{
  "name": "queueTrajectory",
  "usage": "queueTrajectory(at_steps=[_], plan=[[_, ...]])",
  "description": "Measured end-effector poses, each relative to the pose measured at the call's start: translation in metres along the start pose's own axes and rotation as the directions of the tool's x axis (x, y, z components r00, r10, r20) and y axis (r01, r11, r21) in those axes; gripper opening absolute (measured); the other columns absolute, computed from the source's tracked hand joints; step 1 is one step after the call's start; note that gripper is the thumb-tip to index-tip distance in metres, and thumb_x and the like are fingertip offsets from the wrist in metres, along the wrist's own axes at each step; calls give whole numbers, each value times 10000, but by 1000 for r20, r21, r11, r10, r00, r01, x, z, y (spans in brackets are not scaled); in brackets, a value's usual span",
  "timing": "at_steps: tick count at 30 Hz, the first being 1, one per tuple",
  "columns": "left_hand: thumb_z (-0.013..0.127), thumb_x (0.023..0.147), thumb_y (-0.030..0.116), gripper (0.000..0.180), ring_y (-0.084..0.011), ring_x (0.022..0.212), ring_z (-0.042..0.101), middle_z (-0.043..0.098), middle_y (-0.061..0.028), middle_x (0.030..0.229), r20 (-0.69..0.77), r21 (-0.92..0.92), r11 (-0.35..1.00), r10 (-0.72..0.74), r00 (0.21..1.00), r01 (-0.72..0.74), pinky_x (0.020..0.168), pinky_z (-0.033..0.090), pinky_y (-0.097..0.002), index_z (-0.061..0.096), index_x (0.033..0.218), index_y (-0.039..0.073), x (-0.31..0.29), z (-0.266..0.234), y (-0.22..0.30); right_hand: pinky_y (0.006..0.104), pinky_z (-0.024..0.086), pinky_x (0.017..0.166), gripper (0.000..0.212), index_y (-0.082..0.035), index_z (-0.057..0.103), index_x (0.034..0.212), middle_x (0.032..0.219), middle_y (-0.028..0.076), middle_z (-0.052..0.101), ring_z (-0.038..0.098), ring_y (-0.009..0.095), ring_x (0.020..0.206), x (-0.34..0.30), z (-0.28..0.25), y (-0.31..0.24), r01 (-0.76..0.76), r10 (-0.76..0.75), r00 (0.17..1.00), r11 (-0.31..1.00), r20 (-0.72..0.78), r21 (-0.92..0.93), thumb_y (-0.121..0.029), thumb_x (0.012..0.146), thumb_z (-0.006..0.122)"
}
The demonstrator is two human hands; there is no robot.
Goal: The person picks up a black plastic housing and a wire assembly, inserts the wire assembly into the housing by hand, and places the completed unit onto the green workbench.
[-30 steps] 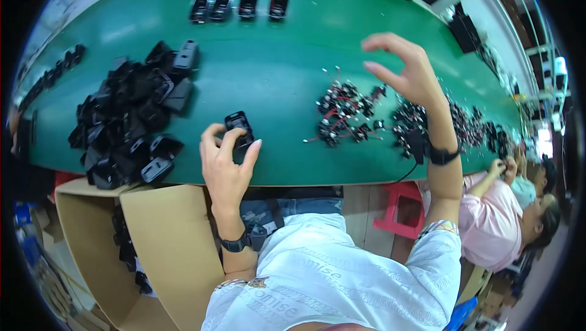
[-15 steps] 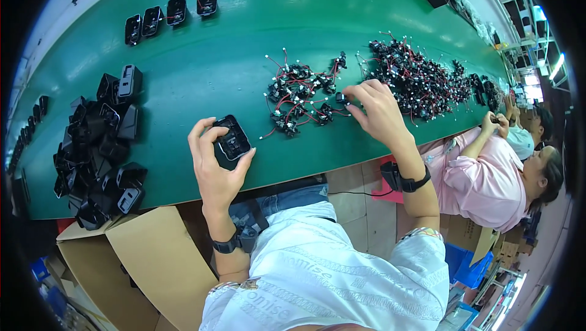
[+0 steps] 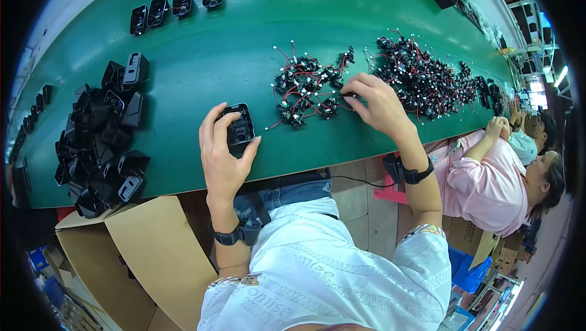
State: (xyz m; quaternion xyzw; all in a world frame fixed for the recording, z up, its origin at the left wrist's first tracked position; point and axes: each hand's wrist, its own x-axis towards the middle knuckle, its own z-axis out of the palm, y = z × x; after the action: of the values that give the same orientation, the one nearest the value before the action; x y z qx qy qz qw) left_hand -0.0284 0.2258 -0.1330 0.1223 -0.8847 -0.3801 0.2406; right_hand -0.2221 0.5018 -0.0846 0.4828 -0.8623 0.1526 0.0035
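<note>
On the bench [image 3: 201, 56], your left hand [image 3: 221, 159] grips a black case [image 3: 244, 126]. Well rightward, your right hand [image 3: 379, 106] pinches a dark part [image 3: 349, 94].

1. Table [image 3: 207, 62]: lg., green top, spans most of view; lt. sheen at L.
2. Floor [image 3: 353, 227]: pale tiles w/ visible joints, below table's near edge.
3. Stool [image 3: 390, 195]: pinkish-red, mostly hid., nr. table edge.
4. Rack [image 3: 532, 52]: metal frame, far R.
5. Tube light [image 3: 560, 77]: white, lit, far R.
6. Bright patch [image 3: 538, 99]: far R; window or lamp, can't tell.
7. Pale strip [image 3: 64, 10]: upper L, past table; wall/floor unclear.
</note>
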Motion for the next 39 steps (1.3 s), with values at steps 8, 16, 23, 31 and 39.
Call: queueTrajectory(at_steps=[8, 16, 23, 31, 39], plan=[[851, 704, 70, 527, -371, 1210, 558, 547, -152, 1371, -41, -55, 998, 9, 999, -11, 990, 499, -448, 624, 1180, 64, -2, -1, -2, 245, 561, 746, 220, -10, 624, 1165, 1110, 99, 688, 699, 135, 906, 3, -21, 11, -343, 577, 816, 426, 41, 837, -20, 949, 661], [840, 711, 63, 512, -357, 1225, 580, 566, -155, 1374, -35, -78, 997, -12, 999, 10, 1005, 497, -430, 622, 1174, 51, -3, -2, -3, 254, 554, 832, 318, 23, 605, 1237, 1260, 170, 671, 708, 175, 1008, 10, -32, -7, -204, 478, 877, 446, -39, 872, -13, 930, 675], [816, 727, 52, 474, -381, 1157, 612, 529, -164, 1381, -73, -170, 984, 45, 996, -57, 955, 530, -448, 630, 1163, 63, -2, -3, 5, 250, 559, 725, 264, -19, 577, 1145, 1166, 171, 700, 707, 168, 903, 18, -3, -67, -177, 469, 882, 255, 38, 951, 25, 909, 684], [726, 728, -18, 405, -322, 1047, 627, 496, -172, 1373, -147, -283, 959, -35, 989, -8, 895, 528, -410, 681, 1120, 76, -2, 14, 13, 289, 556, 806, 260, -1, 597, 1140, 1142, 130, 656, 683, 185, 931, 37, 29, -113, -163, 339, 923, -88, 183, 983, 0, 903, 704], [782, 745, 39, 292, -259, 1020, 632, 502, -178, 1372, -144, -539, 840, -23, 989, -59, 909, 508, -384, 761, 1031, 91, -8, -11, 24, 239, 549, 735, 249, -12, 582, 1094, 1024, 71, 681, 666, 104, 849, 37, 47, -151, -93, 355, 931, 11, 83, 996, -37, 904, 741]])
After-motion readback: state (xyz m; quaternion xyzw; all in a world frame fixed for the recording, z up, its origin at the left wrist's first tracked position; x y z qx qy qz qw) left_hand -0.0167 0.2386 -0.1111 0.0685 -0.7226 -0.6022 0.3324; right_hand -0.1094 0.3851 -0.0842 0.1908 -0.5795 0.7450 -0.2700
